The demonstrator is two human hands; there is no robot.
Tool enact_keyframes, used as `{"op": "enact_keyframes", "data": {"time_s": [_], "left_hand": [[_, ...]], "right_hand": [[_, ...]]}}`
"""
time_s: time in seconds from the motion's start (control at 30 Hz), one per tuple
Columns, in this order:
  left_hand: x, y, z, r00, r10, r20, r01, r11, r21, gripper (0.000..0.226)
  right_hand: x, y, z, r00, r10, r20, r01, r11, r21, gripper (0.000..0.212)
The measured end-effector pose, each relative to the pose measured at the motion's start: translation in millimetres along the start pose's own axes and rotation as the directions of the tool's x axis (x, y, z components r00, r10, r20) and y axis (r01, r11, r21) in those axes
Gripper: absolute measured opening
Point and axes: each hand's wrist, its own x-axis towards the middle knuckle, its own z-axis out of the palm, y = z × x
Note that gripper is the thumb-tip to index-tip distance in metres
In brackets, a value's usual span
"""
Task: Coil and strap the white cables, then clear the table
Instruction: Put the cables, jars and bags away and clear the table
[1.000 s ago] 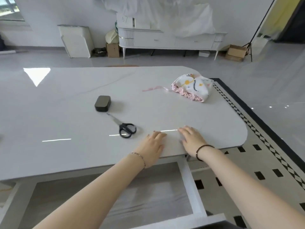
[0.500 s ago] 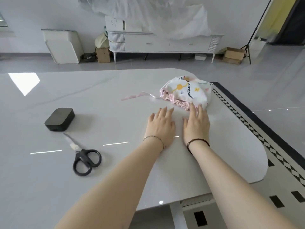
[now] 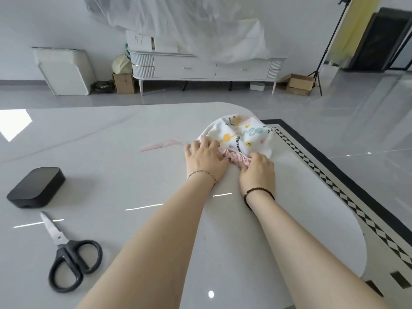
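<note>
Left hand and right hand both curl fingers into the ruffled pink mouth of the soft printed pouch, near the glossy table's rounded far-right edge; a wide smooth stretch separates them from black-handled scissors and matte black box.

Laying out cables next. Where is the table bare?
Bare: the table between black box and left hand, and beyond the box. Crowded: far right, where it and the right hand grip the bag; scissors lie near left.

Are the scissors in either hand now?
No, the scissors lie on the table while the left hand and right hand grip the pouch at its pink ruffle.
</note>
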Motion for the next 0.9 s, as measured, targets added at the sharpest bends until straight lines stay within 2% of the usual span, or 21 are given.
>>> {"op": "enact_keyframes", "data": {"time_s": [0.07,0.17,0.3,0.37,0.47,0.6,0.73,0.83,0.9], "left_hand": [[-9.5,-4.4,-5.7,1.0,0.007,-0.022,-0.008,1.0,-0.009,0.03],[-30.1,-14.1,-15.2,0.999,0.028,0.016,-0.027,0.998,-0.052,0.026],[-77.3,-25.4,-35.6,0.997,0.04,0.058,-0.034,0.993,-0.11,0.024],[-107.2,-28.6,-46.3,0.996,0.042,0.074,-0.036,0.996,-0.084,0.022],[-151.7,-24.0,-66.2,0.991,0.039,0.126,-0.041,0.999,0.014,0.021],[-201.4,-19.1,-93.5,0.969,0.05,0.241,-0.084,0.988,0.133,0.023],[-249.2,-21.6,-123.8,0.918,0.113,0.38,-0.169,0.978,0.118,0.024],[-298.4,-38.1,-147.2,0.916,0.121,0.383,-0.163,0.983,0.081,0.021],[-335.5,-59.3,-165.9,0.916,0.149,0.374,-0.176,0.984,0.04,0.02]], "right_hand": [[-6.1,1.0,-8.0,0.999,-0.022,0.048,0.019,0.997,0.068,0.025],[-24.7,4.6,-20.0,0.994,-0.053,0.094,0.043,0.994,0.104,0.024],[-61.7,5.6,-44.0,0.986,-0.026,0.163,-0.005,0.982,0.186,0.019],[-83.8,4.9,-56.9,0.972,-0.007,0.233,-0.039,0.981,0.192,0.015],[-119.9,0.1,-79.1,0.948,0.022,0.316,-0.066,0.99,0.127,0.006],[-175.0,-8.0,-116.0,0.931,0.005,0.365,-0.019,0.999,0.034,0.003],[-236.5,-15.4,-147.7,0.923,-0.018,0.385,0.032,0.999,-0.03,0.011],[-274.8,-42.4,-173.6,0.861,-0.039,0.507,0.158,0.969,-0.193,0.023],[-299.2,-60.2,-188.5,0.817,-0.087,0.57,0.242,0.949,-0.203,0.025]]}}
